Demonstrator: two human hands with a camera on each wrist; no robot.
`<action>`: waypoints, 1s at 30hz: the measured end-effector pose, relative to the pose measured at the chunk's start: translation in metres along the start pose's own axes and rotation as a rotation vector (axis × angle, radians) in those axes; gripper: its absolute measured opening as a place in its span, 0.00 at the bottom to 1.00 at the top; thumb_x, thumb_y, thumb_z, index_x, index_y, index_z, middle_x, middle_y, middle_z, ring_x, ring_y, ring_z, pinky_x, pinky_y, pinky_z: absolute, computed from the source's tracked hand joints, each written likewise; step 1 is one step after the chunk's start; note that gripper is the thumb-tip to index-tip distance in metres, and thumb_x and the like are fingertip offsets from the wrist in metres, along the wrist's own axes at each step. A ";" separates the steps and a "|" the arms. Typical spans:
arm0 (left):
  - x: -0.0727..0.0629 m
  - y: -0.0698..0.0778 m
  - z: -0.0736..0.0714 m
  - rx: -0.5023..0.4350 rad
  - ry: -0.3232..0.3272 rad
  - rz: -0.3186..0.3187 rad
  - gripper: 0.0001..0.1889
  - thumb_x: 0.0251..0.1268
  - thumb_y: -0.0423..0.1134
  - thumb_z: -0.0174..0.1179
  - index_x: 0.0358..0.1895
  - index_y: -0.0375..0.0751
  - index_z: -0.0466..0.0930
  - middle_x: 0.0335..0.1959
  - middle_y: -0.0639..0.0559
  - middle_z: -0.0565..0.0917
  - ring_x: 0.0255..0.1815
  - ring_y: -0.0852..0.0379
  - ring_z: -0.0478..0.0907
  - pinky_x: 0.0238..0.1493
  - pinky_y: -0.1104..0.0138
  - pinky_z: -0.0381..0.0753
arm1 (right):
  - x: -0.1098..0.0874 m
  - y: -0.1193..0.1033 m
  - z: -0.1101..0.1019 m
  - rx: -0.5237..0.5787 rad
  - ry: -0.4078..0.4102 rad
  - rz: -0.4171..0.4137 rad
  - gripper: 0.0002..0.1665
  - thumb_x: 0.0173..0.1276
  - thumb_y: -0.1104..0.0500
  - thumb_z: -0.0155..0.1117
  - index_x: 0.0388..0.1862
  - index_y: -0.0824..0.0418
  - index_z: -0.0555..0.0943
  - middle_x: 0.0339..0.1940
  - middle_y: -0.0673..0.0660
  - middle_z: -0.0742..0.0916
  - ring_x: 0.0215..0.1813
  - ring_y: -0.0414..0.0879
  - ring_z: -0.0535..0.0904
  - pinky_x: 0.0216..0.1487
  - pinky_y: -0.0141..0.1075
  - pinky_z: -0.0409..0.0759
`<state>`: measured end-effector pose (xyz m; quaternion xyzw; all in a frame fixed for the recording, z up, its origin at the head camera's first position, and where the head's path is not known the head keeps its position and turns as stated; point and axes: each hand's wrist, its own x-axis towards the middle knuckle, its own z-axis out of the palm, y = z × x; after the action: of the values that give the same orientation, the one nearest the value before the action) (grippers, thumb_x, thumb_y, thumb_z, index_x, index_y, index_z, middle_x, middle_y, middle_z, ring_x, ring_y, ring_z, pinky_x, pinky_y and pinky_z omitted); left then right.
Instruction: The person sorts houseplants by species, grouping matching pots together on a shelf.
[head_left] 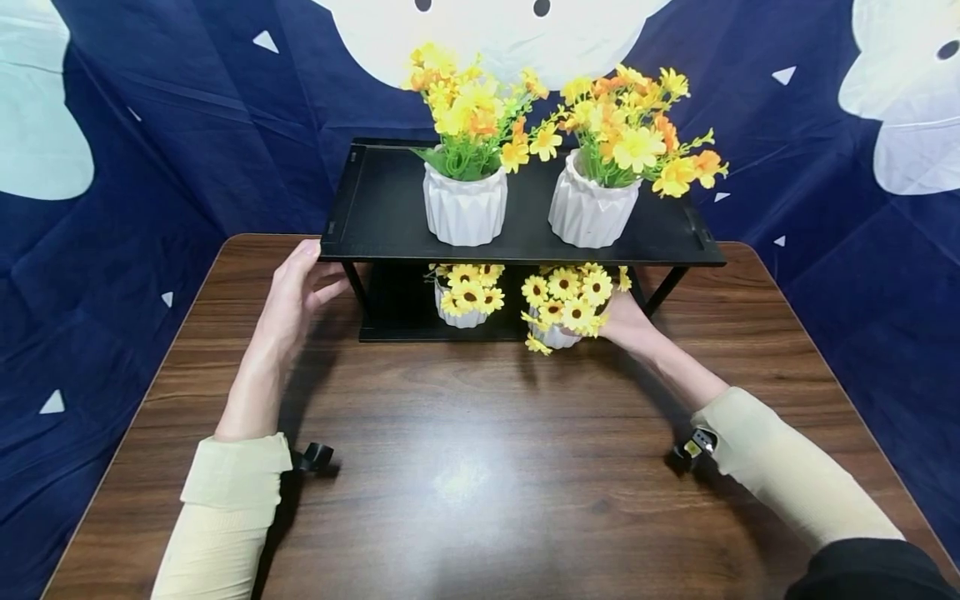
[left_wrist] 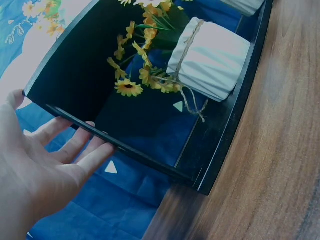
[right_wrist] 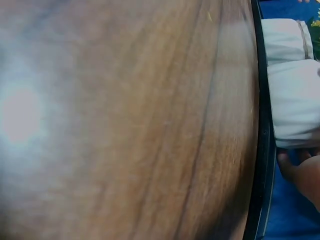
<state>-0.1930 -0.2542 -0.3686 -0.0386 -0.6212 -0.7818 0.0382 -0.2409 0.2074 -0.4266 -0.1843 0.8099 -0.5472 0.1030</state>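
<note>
A black two-tier shelf (head_left: 382,208) stands toward the back of the table. My left hand (head_left: 288,296) holds its left end, thumb at the upper board's corner and fingers (left_wrist: 95,155) along the slanted side strut. On the lower board, my right hand (head_left: 622,317) grips a white flower pot (right_wrist: 295,105) with yellow daisies (head_left: 577,312), which partly hide the hand. To its left is another white flower pot (left_wrist: 215,60) with yellow daisies and twine round its rim.
Two larger white pots (head_left: 465,204) with yellow and orange flowers (head_left: 622,125) stand on the upper board. Brown wood table (head_left: 465,417) stretches in front of the shelf. Dark blue cloth (head_left: 187,108) with white shapes hangs behind and at both sides.
</note>
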 end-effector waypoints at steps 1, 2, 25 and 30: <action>0.000 0.000 0.000 -0.001 -0.001 0.001 0.12 0.80 0.50 0.52 0.50 0.52 0.81 0.50 0.59 0.81 0.52 0.59 0.79 0.53 0.71 0.83 | 0.003 0.000 0.000 0.006 0.003 -0.002 0.52 0.63 0.58 0.77 0.80 0.65 0.60 0.79 0.66 0.68 0.77 0.47 0.65 0.80 0.43 0.60; 0.000 0.000 0.000 -0.004 -0.001 0.000 0.12 0.80 0.50 0.52 0.50 0.52 0.81 0.50 0.59 0.81 0.52 0.59 0.79 0.53 0.71 0.83 | 0.005 0.000 0.000 0.001 0.018 0.002 0.52 0.63 0.56 0.78 0.80 0.64 0.61 0.79 0.65 0.69 0.77 0.49 0.65 0.80 0.45 0.60; 0.000 -0.001 0.001 -0.012 0.006 -0.005 0.11 0.80 0.49 0.52 0.50 0.51 0.81 0.49 0.59 0.82 0.52 0.59 0.80 0.53 0.70 0.83 | 0.026 0.004 0.006 0.117 0.239 0.066 0.30 0.56 0.59 0.83 0.57 0.55 0.81 0.48 0.40 0.86 0.52 0.35 0.80 0.56 0.27 0.77; 0.000 0.000 0.000 -0.012 0.000 -0.007 0.12 0.80 0.50 0.52 0.51 0.51 0.81 0.49 0.59 0.81 0.52 0.59 0.79 0.53 0.70 0.83 | 0.025 0.004 0.007 0.077 0.251 0.128 0.39 0.56 0.60 0.82 0.64 0.61 0.74 0.53 0.46 0.83 0.53 0.37 0.79 0.57 0.28 0.76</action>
<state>-0.1934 -0.2540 -0.3689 -0.0365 -0.6167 -0.7856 0.0351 -0.2618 0.1931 -0.4323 -0.0584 0.8049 -0.5890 0.0424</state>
